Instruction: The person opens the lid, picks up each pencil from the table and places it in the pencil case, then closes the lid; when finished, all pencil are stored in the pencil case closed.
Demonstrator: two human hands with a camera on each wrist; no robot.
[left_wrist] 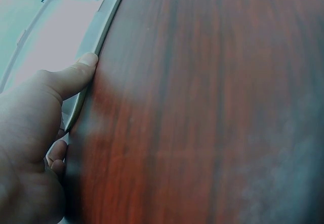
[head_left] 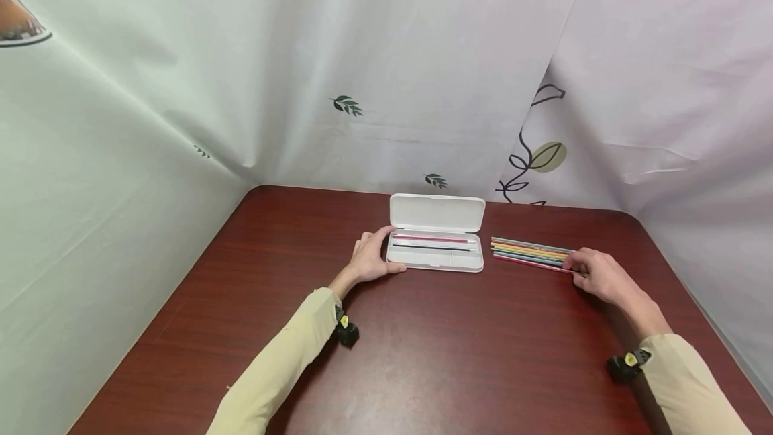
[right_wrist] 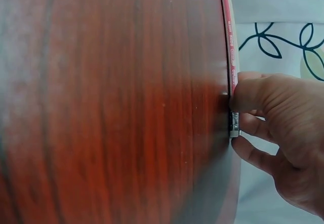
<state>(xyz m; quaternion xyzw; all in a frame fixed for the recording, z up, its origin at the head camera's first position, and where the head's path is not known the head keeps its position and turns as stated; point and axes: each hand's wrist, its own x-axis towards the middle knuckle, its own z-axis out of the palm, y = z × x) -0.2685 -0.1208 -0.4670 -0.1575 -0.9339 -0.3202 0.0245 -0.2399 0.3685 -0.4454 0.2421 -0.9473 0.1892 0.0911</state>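
Observation:
A white pencil case (head_left: 468,260) lies with its lid raised at the back of the table, a red pencil (head_left: 430,238) and a dark pencil (head_left: 431,247) inside it. My left hand (head_left: 370,258) grips the case's left end, the thumb along the front edge, as the left wrist view also shows. To the right of the case, several coloured pencils (head_left: 525,250) lie side by side in a row. At their right end my right hand (head_left: 600,277) pinches the nearest one, a red pencil (right_wrist: 232,46), by its end; the fingers behind it are partly hidden.
The dark red wooden table (head_left: 423,341) stretches towards me in front of both hands. White cloth (head_left: 417,72) with printed leaves hangs close behind the table and along its sides. The raised lid (head_left: 437,213) stands near the table's back edge.

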